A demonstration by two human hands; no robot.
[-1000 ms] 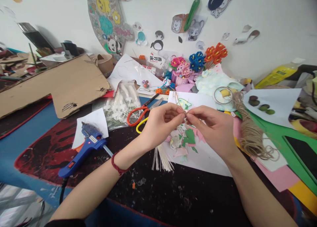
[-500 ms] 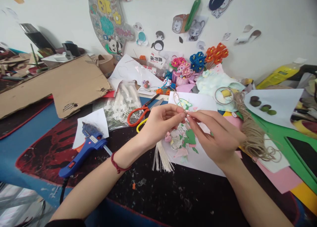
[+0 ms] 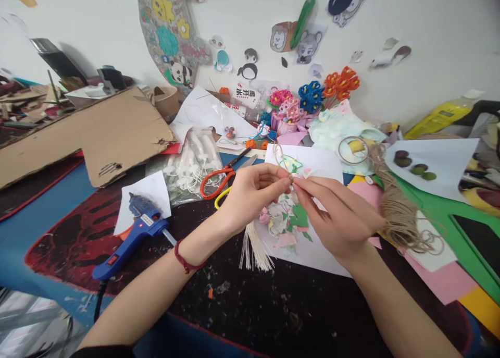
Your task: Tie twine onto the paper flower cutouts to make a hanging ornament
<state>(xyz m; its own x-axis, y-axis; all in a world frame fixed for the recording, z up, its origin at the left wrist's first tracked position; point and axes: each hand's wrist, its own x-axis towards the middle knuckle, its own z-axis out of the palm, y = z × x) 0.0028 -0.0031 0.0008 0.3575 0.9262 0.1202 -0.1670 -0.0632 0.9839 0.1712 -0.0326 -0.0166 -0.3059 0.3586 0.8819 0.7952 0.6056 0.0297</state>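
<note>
My left hand (image 3: 253,194) and my right hand (image 3: 338,207) meet fingertip to fingertip over a white sheet (image 3: 332,259). Both are closed in a pinch on a thin twine (image 3: 278,153), whose loop rises behind the left fingers. What exactly sits between the fingertips is too small to make out. A cream tassel (image 3: 255,248) hangs below my left hand. Green, pink and white paper scraps (image 3: 299,217) lie on the sheet beneath the hands.
Scissors with red and yellow handles (image 3: 214,183) lie left of my left hand. A blue glue gun (image 3: 133,241) rests farther left, beside cardboard (image 3: 117,134). On the right are a twine bundle (image 3: 398,212) and a phone (image 3: 478,241). Colourful flowers (image 3: 310,97) stand behind.
My right hand has shifted slightly to the left, its fingertips closer to the left ones. The left hand has hardly moved.
</note>
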